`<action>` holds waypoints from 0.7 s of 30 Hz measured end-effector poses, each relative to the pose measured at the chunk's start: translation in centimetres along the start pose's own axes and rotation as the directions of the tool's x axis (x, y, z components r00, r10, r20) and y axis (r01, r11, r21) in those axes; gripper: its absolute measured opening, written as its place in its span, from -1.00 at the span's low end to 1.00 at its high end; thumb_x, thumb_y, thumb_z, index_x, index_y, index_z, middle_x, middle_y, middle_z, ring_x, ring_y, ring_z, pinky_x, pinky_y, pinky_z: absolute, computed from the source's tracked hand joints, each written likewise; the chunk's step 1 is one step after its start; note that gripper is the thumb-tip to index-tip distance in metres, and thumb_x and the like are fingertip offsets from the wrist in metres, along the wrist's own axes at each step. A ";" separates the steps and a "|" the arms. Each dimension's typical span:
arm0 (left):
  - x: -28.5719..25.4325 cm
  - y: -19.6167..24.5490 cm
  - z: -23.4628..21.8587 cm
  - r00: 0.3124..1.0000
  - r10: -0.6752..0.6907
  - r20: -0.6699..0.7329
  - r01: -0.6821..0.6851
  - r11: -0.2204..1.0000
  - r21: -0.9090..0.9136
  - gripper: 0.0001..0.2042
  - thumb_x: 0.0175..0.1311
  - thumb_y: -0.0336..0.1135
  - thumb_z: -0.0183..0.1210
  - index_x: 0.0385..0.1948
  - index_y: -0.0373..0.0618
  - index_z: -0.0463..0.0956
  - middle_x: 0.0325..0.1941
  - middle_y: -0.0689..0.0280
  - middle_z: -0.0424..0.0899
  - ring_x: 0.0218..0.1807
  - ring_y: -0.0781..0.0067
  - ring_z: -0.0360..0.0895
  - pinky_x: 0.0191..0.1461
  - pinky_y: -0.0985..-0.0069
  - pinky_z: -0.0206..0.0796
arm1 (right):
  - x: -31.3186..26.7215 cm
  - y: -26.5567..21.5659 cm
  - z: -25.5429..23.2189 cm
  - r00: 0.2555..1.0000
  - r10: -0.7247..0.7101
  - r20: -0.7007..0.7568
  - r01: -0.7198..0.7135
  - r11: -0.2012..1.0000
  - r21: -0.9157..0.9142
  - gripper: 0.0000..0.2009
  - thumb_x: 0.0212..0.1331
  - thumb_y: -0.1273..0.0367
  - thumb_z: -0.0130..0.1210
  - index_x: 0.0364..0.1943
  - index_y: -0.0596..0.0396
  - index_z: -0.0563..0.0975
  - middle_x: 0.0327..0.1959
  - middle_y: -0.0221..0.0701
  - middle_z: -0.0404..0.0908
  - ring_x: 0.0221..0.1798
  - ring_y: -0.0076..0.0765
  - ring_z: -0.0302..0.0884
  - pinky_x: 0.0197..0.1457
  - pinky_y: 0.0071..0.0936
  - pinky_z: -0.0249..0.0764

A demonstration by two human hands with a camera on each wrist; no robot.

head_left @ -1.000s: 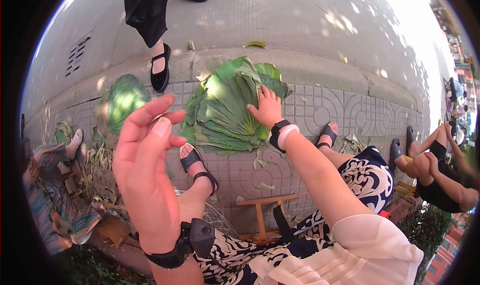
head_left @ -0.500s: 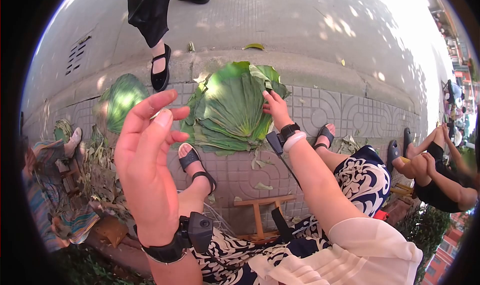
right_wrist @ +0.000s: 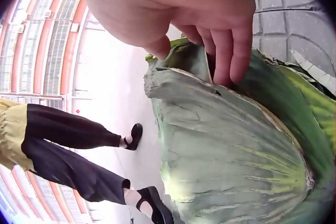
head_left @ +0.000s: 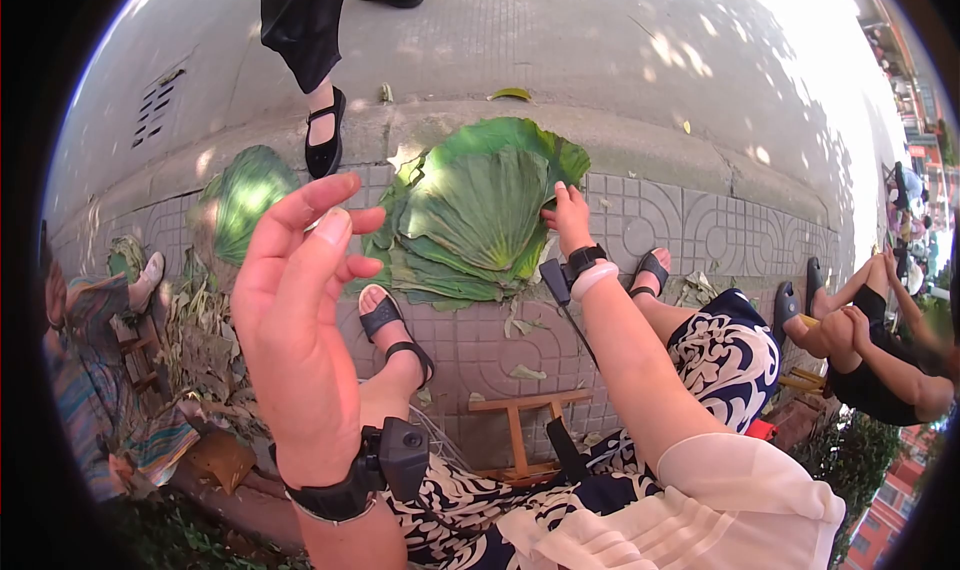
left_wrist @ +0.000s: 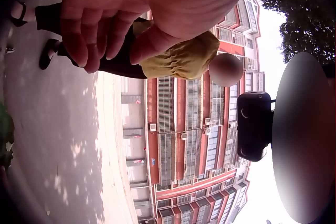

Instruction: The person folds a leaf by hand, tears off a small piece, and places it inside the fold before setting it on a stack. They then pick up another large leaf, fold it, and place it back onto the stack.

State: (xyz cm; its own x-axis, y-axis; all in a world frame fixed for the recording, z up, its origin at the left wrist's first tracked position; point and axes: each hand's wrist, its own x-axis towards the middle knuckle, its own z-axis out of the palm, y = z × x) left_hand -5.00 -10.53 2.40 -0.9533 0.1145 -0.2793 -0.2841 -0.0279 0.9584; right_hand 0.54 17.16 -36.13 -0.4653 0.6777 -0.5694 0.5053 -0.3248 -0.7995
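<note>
In the head view, a stack of large green leaves (head_left: 480, 210) lies spread on the paving. My right hand (head_left: 572, 220) is at the stack's right edge. The right wrist view shows its fairly straight fingers (right_wrist: 223, 58) touching the upper leaf (right_wrist: 226, 150) near a folded rim, with the thumb apart from them. My left hand (head_left: 300, 300) is raised in front of the leaves, its fingers loosely bent and the thumb near the index finger. In the left wrist view those fingers (left_wrist: 100, 35) hang relaxed with nothing seen in them.
Another green leaf (head_left: 250, 205) lies left of the stack, near dry scraps (head_left: 205, 330). A person's black shoe (head_left: 324, 135) stands behind. A wooden stool (head_left: 518, 435) is below, near my sandalled feet. Other people sit at far left and far right.
The upper leaf, folded at its right side before, now lies broader and flatter. My right hand has moved slightly right along with its edge. The left hand has barely moved.
</note>
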 end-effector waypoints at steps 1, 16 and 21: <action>0.0 0.0 -0.1 1.000 0.001 -0.001 -0.001 1.000 -0.003 -0.66 0.35 -0.27 0.07 0.05 -0.31 0.48 0.13 0.20 0.56 0.08 0.43 0.51 0.01 0.54 0.32 | 0.4 0.7 0.0 0.996 -0.064 -0.057 0.061 0.997 -0.041 -0.43 0.36 0.07 0.03 0.30 0.17 0.34 0.07 -0.22 0.54 -0.24 -0.26 0.67 -0.32 -0.40 0.58; -0.2 0.2 -0.8 1.000 -0.014 -0.003 0.014 0.999 -0.042 -0.69 0.34 -0.30 0.09 0.02 -0.29 0.50 0.09 0.21 0.58 0.04 0.43 0.53 -0.01 0.55 0.32 | -3.9 3.3 0.5 0.982 0.018 0.187 0.045 0.944 -0.328 -0.70 0.17 0.28 0.26 -0.21 0.28 0.57 -0.46 -0.31 0.66 -0.56 -0.38 0.66 -0.47 -0.44 0.49; -0.6 0.6 -0.6 0.998 -0.067 -0.016 0.067 0.997 -0.035 -0.69 0.35 -0.30 0.08 0.02 -0.29 0.50 0.10 0.20 0.58 0.04 0.41 0.54 0.00 0.53 0.33 | -3.5 0.4 1.4 0.956 -0.265 0.125 0.279 0.955 -0.104 -0.80 0.24 0.36 0.19 -0.24 0.26 0.55 -0.52 -0.40 0.60 -0.54 -0.46 0.63 -0.51 -0.46 0.44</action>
State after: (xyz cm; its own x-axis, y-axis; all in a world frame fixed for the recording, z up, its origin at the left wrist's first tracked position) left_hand -4.64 -11.22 3.15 -0.9336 0.1003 -0.3441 -0.3505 -0.0545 0.9350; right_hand 1.33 13.74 -34.73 -0.6700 0.6514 -0.3561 0.4281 -0.0529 -0.9022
